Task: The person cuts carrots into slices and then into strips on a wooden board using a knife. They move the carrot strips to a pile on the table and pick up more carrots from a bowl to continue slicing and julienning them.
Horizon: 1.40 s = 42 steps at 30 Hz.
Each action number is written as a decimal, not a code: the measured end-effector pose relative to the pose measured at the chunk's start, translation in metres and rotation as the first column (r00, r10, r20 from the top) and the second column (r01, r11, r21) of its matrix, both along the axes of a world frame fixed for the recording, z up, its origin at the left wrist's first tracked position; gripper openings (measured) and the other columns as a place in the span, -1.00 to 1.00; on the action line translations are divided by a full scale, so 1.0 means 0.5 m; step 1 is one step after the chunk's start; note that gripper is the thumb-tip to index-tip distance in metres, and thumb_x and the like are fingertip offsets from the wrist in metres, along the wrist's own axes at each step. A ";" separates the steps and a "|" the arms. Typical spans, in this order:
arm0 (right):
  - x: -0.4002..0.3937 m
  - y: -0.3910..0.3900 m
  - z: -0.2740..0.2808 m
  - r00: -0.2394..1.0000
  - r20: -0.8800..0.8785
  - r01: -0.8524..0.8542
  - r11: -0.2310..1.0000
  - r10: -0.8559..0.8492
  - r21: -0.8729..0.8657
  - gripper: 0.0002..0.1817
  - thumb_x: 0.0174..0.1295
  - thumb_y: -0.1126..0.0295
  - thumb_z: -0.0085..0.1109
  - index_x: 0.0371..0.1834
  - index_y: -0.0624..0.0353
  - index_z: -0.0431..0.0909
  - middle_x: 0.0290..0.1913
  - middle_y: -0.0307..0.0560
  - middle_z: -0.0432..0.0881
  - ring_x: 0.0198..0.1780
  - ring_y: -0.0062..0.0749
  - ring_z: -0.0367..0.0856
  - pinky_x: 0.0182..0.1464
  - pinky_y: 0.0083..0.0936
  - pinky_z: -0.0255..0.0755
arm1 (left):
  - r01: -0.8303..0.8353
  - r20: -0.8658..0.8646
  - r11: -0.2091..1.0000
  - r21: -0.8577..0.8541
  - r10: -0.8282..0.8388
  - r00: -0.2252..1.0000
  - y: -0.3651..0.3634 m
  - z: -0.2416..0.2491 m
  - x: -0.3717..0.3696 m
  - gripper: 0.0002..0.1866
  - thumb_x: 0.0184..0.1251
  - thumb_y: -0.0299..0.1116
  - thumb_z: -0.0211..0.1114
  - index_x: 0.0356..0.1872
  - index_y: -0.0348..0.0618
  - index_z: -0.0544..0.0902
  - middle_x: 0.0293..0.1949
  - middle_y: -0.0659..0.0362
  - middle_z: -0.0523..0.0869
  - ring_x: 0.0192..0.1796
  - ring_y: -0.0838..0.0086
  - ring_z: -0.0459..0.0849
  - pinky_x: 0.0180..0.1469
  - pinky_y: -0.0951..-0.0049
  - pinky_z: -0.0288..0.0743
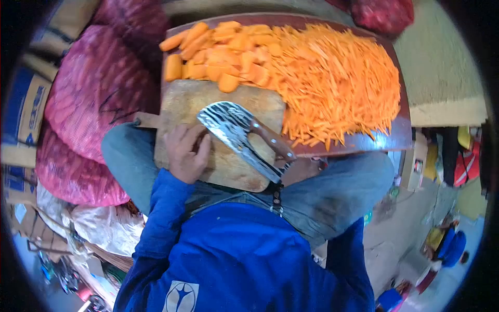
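Note:
My left hand [188,155] rests on the left part of a worn wooden cutting board [179,101], fingers stretched and thumb apart, holding nothing. To its right lies a wide cleaver [228,122] with a patterned blade and a brown wooden handle [275,141], slanting across the board and gripped by no hand. Behind the board are peeled carrot pieces [221,54], and to their right spreads a big heap of carrot strips [338,78]. My right sleeve [347,255] runs down beside my thigh; the right hand itself is hidden.
A dark red tabletop [382,138] carries the carrots; the board reaches over my lap. Full red mesh sacks [99,99] crowd the left side, with cardboard boxes [36,109] beyond. Another mesh sack [383,13] sits behind the table. Bags and clutter [465,161] lie at right.

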State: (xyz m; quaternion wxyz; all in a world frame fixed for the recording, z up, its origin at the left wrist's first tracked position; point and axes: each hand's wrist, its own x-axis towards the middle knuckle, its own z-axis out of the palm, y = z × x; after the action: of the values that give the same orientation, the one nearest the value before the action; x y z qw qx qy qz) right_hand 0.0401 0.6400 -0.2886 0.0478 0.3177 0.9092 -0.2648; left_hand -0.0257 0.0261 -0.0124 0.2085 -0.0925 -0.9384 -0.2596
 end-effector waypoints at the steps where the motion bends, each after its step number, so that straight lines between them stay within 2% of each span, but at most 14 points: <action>1: -0.003 -0.009 -0.019 0.999 0.024 -0.023 0.999 0.022 0.034 -0.43 0.54 0.32 0.26 0.61 -0.04 0.49 0.23 0.20 0.70 -0.02 -0.01 0.82 -0.06 -0.04 0.72 | 0.002 0.005 1.000 -0.013 -0.002 1.000 0.001 -0.002 0.000 -0.74 0.20 -0.45 0.55 -0.07 -0.08 0.81 -0.24 0.15 0.69 -0.16 0.20 0.66 -0.07 0.12 0.35; 5: 0.012 -0.036 -0.070 0.995 0.083 -0.058 0.993 0.050 0.104 -0.44 0.53 0.33 0.25 0.59 -0.06 0.51 0.23 0.20 0.70 -0.01 0.01 0.82 -0.06 -0.01 0.72 | -0.011 0.119 1.000 -0.028 0.014 0.993 0.013 0.018 0.000 -0.78 0.30 -0.48 0.50 -0.04 -0.17 0.81 -0.17 0.07 0.76 -0.08 0.14 0.72 0.03 0.16 0.50; 7: 0.021 -0.049 -0.088 0.994 0.099 -0.053 0.992 0.041 0.119 -0.44 0.53 0.33 0.25 0.58 -0.07 0.51 0.23 0.21 0.70 -0.01 0.02 0.83 -0.06 0.00 0.72 | 0.022 0.148 0.993 -0.115 -0.005 0.989 0.002 0.011 -0.003 -0.78 0.39 -0.52 0.45 0.02 -0.29 0.80 -0.20 0.07 0.73 -0.15 0.27 0.71 0.02 0.27 0.57; 10: 0.027 -0.064 -0.107 0.994 0.108 -0.034 0.991 0.020 0.130 -0.45 0.52 0.33 0.25 0.57 -0.08 0.52 0.24 0.21 0.70 -0.01 0.04 0.83 -0.06 0.02 0.72 | 0.055 0.158 0.997 -0.056 -0.045 0.986 -0.022 -0.015 -0.004 -0.77 0.46 -0.53 0.40 0.07 -0.32 0.75 -0.19 0.13 0.68 -0.18 0.42 0.66 -0.07 0.37 0.57; 12: 0.031 -0.070 -0.118 0.994 0.110 -0.016 0.991 0.001 0.135 -0.46 0.52 0.34 0.24 0.57 -0.09 0.53 0.24 0.21 0.70 -0.01 0.05 0.83 -0.06 0.03 0.73 | 0.004 0.237 0.997 0.079 -0.022 0.971 -0.027 -0.022 0.000 -0.78 0.45 -0.50 0.39 0.05 -0.29 0.77 -0.20 0.07 0.72 -0.16 0.31 0.64 -0.03 0.29 0.55; 15: 0.043 -0.067 -0.130 0.993 0.110 0.011 0.988 -0.028 0.154 -0.46 0.51 0.34 0.24 0.55 -0.10 0.54 0.24 0.22 0.70 -0.01 0.07 0.84 -0.06 0.04 0.73 | 0.081 0.221 0.990 0.114 -0.105 0.970 -0.040 -0.040 -0.006 -0.76 0.51 -0.50 0.33 0.11 -0.32 0.72 -0.17 0.16 0.67 -0.16 0.44 0.57 -0.03 0.41 0.51; 17: 0.055 -0.070 -0.142 0.992 0.117 0.024 0.988 -0.043 0.153 -0.47 0.51 0.34 0.24 0.55 -0.11 0.55 0.24 0.22 0.70 0.00 0.08 0.84 -0.06 0.06 0.73 | 0.001 0.286 0.984 0.176 -0.052 0.957 -0.064 -0.051 -0.009 -0.73 0.54 -0.51 0.30 0.18 -0.32 0.67 -0.12 0.22 0.63 -0.15 0.53 0.53 -0.05 0.51 0.47; 21: 0.063 -0.067 -0.148 0.991 0.121 0.034 0.986 -0.054 0.161 -0.47 0.50 0.35 0.23 0.53 -0.12 0.56 0.24 0.23 0.70 0.00 0.10 0.85 -0.07 0.08 0.73 | 0.060 0.225 0.998 -0.007 -0.057 0.973 -0.039 -0.031 -0.011 -0.72 0.57 -0.52 0.26 0.21 -0.32 0.62 -0.10 0.23 0.59 -0.13 0.56 0.50 -0.06 0.55 0.45; 27: 0.077 -0.004 -0.203 0.989 0.132 0.045 0.979 -0.072 0.197 -0.48 0.49 0.36 0.23 0.51 -0.14 0.58 0.24 0.23 0.71 0.01 0.12 0.85 -0.07 0.11 0.74 | 0.041 0.231 0.995 0.091 -0.061 0.971 -0.031 -0.034 -0.012 -0.75 0.58 -0.52 0.24 0.18 -0.32 0.61 -0.15 0.25 0.55 -0.18 0.58 0.49 -0.12 0.54 0.46; 30: 0.108 0.055 -0.286 0.966 0.253 -0.104 0.969 0.045 0.224 -0.79 0.34 0.36 0.22 -0.01 -0.05 0.75 -0.02 0.11 0.84 -0.03 0.19 0.86 -0.06 0.16 0.74 | 0.054 0.223 0.996 0.075 -0.070 0.972 -0.034 -0.040 -0.014 -0.76 0.58 -0.52 0.24 0.18 -0.31 0.61 -0.17 0.25 0.54 -0.22 0.59 0.49 -0.16 0.54 0.45; 34: 0.088 0.053 -0.034 0.995 0.078 0.051 0.984 -0.065 0.172 -0.83 0.35 0.29 0.25 -0.08 -0.04 0.78 -0.09 0.07 0.86 -0.02 0.16 0.86 -0.02 0.16 0.74 | 0.053 0.209 0.998 0.044 -0.061 0.976 -0.041 -0.043 -0.014 -0.75 0.56 -0.51 0.24 0.17 -0.30 0.62 -0.17 0.26 0.55 -0.23 0.61 0.48 -0.18 0.56 0.43; 39: 0.074 0.087 0.222 0.974 -0.220 0.130 0.943 -0.063 0.308 -0.70 0.41 0.11 0.35 -0.02 0.08 0.74 -0.08 0.19 0.82 -0.01 0.21 0.83 -0.03 0.04 0.68 | 0.012 0.222 0.992 0.126 -0.040 0.974 -0.036 -0.045 -0.014 -0.77 0.55 -0.48 0.29 0.13 -0.30 0.65 -0.20 0.23 0.58 -0.26 0.58 0.51 -0.20 0.54 0.46; 41: 0.071 0.093 0.311 0.927 -0.376 0.116 0.954 -0.004 0.276 -0.63 0.43 0.04 0.35 -0.13 0.17 0.73 -0.18 0.26 0.77 -0.13 0.18 0.82 -0.10 -0.03 0.62 | 0.080 0.181 0.996 0.026 -0.084 0.980 -0.029 -0.036 -0.014 -0.77 0.54 -0.48 0.32 0.12 -0.31 0.67 -0.21 0.17 0.64 -0.27 0.53 0.57 -0.19 0.49 0.52; 42: 0.068 0.089 0.373 0.934 -0.356 0.100 0.961 -0.003 0.257 -0.62 0.47 0.08 0.35 -0.16 0.24 0.74 -0.26 0.23 0.75 -0.22 0.01 0.79 -0.15 -0.10 0.59 | 0.015 0.242 0.994 0.108 -0.041 0.969 -0.048 -0.055 -0.010 -0.74 0.53 -0.47 0.34 0.15 -0.32 0.68 -0.20 0.11 0.72 -0.22 0.49 0.67 -0.16 0.46 0.58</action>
State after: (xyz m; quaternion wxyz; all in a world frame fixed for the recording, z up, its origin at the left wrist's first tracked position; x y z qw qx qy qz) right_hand 0.0743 0.6844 -0.1020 -0.1667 0.2926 0.9218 -0.1919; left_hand -0.0309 0.0020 -0.0397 0.0924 -0.0621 -0.9405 -0.3209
